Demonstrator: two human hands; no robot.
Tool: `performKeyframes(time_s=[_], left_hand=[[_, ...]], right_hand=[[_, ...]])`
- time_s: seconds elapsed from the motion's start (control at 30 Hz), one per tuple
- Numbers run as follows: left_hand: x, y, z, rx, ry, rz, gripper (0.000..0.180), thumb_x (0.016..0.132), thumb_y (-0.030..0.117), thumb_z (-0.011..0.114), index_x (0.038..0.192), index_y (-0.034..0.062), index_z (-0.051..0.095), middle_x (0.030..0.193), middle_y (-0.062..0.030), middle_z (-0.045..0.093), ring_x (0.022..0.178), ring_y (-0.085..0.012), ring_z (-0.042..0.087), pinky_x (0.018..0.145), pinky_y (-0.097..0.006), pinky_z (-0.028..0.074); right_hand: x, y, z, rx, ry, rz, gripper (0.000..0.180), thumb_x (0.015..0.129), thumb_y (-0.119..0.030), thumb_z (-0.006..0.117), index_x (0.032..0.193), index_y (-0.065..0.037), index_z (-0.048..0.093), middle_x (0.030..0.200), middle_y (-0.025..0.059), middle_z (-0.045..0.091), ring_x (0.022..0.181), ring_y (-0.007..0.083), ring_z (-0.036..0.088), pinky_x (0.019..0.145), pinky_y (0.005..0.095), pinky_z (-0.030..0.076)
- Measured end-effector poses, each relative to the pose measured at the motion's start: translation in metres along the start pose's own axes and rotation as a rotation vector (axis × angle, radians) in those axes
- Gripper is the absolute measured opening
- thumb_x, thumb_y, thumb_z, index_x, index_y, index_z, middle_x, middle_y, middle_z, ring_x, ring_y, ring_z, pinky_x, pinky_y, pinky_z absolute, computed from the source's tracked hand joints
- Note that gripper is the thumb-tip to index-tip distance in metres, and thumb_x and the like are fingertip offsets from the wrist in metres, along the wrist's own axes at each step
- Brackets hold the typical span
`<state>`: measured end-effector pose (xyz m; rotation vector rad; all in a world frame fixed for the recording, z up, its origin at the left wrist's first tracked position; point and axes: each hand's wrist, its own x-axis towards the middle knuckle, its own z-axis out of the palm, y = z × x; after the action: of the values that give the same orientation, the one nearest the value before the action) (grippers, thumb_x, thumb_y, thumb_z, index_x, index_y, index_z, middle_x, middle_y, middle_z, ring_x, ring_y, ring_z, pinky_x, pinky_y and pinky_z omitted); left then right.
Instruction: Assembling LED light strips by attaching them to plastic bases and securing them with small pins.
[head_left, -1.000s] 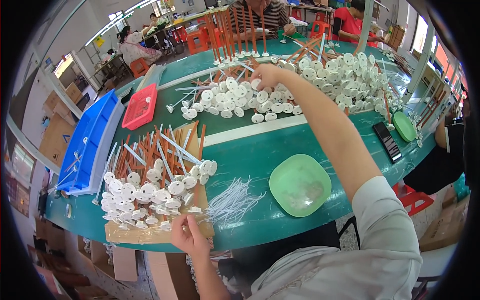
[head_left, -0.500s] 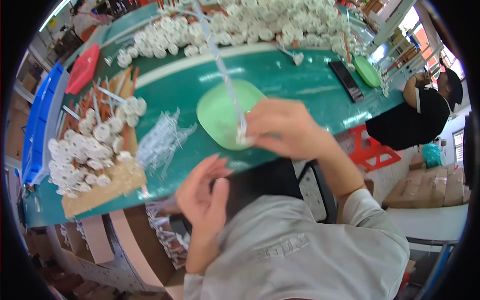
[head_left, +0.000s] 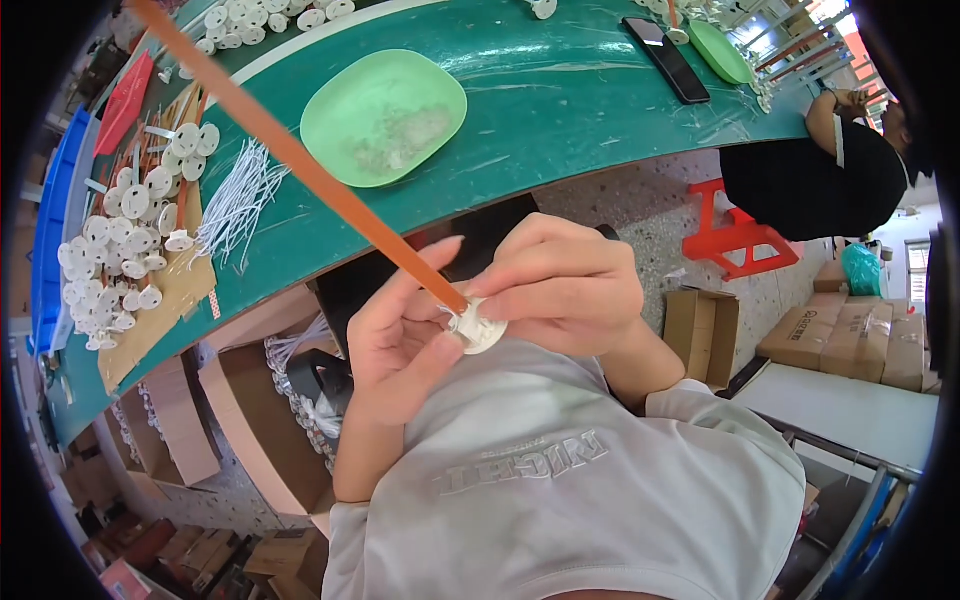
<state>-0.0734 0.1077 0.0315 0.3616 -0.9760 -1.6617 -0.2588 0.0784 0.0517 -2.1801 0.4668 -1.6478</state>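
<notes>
Close to my chest, both hands meet at a white round disc (head_left: 488, 337) with a long flat orange-brown strip (head_left: 300, 165) rising from it up to the left. My right hand (head_left: 570, 285) pinches the disc at its upper edge with thumb and fingers. The thumb of my left hand (head_left: 395, 350) presses the disc's left side near the strip's foot; its index finger is raised behind the strip. A light green bowl (head_left: 345, 95) on the table holds small clear bits. Left of it lies a bundle of thin white ties (head_left: 240, 200).
White discs with strips (head_left: 110, 240) are heaped on cardboard (head_left: 150, 325) at left, by a blue crate (head_left: 60, 220) and red tray (head_left: 125, 100). A black phone (head_left: 668, 60) and second green bowl (head_left: 722, 52) lie far right. Another person (head_left: 800, 180) sits beyond a red stool (head_left: 740, 245).
My right hand has come back from over the green bowl toward my chest with the stripped piece. My left hand, earlier empty beside it, now touches the disc. The view has tilted downward.
</notes>
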Motion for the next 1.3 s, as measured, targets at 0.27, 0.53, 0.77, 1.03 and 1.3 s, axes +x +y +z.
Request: performKeyframes(time_s=[0.27, 0.53, 0.77, 1.03, 1.3], left_hand=[[-0.004, 0.003, -0.006, 0.239, -0.120, 0.038, 0.060, 0.084, -0.002, 0.060, 0.139, -0.0103, 0.036, 0.116, -0.0189, 0.064, 0.112, -0.0217, 0.060, 0.094, -0.030, 0.044], [0.001, -0.001, -0.012, 0.442, -0.006, 0.164, 0.059, 0.078, -0.004, 0.068, 0.133, -0.0107, 0.046, 0.113, -0.0199, 0.066, 0.104, -0.0215, 0.064, 0.090, -0.030, 0.050], [-0.005, -0.002, -0.014, 0.715, 0.148, 0.228, 0.047, 0.071, -0.002, 0.077, 0.115, -0.0110, 0.062, 0.104, -0.0183, 0.069, 0.094, -0.0200, 0.068, 0.083, -0.028, 0.052], [-0.004, 0.006, -0.002, 1.192, 0.077, 0.440, 0.047, 0.067, 0.001, 0.078, 0.111, -0.0096, 0.064, 0.099, -0.0214, 0.069, 0.085, -0.0276, 0.071, 0.078, -0.031, 0.055], [-0.010, -0.002, -0.009, 0.712, 0.055, 0.176, 0.043, 0.081, -0.001, 0.069, 0.121, -0.0108, 0.057, 0.100, -0.0184, 0.069, 0.090, -0.0219, 0.069, 0.079, -0.028, 0.053]], right_hand=[[-0.009, -0.009, 0.010, -0.086, 0.034, 0.032, 0.024, 0.066, 0.004, 0.076, 0.089, 0.000, 0.071, 0.090, 0.0140, 0.068, 0.070, 0.0255, 0.065, 0.059, 0.0299, 0.053], [-0.007, -0.005, 0.008, -0.181, 0.008, 0.020, 0.021, 0.067, 0.004, 0.076, 0.087, 0.001, 0.072, 0.089, 0.0153, 0.067, 0.070, 0.0250, 0.066, 0.060, 0.0301, 0.054], [-0.006, -0.008, 0.008, -0.016, -0.017, 0.295, 0.026, 0.069, 0.008, 0.071, 0.095, 0.005, 0.069, 0.091, 0.0157, 0.067, 0.075, 0.0220, 0.066, 0.064, 0.0288, 0.053], [-0.005, -0.006, 0.018, 0.049, 0.012, 0.540, 0.017, 0.079, 0.007, 0.066, 0.095, 0.006, 0.068, 0.085, 0.0138, 0.070, 0.075, 0.0181, 0.068, 0.066, 0.0257, 0.053], [-0.009, -0.007, 0.014, -0.091, -0.041, 0.454, 0.006, 0.079, 0.004, 0.066, 0.085, 0.004, 0.066, 0.080, 0.0128, 0.069, 0.069, 0.0207, 0.067, 0.063, 0.0264, 0.052]])
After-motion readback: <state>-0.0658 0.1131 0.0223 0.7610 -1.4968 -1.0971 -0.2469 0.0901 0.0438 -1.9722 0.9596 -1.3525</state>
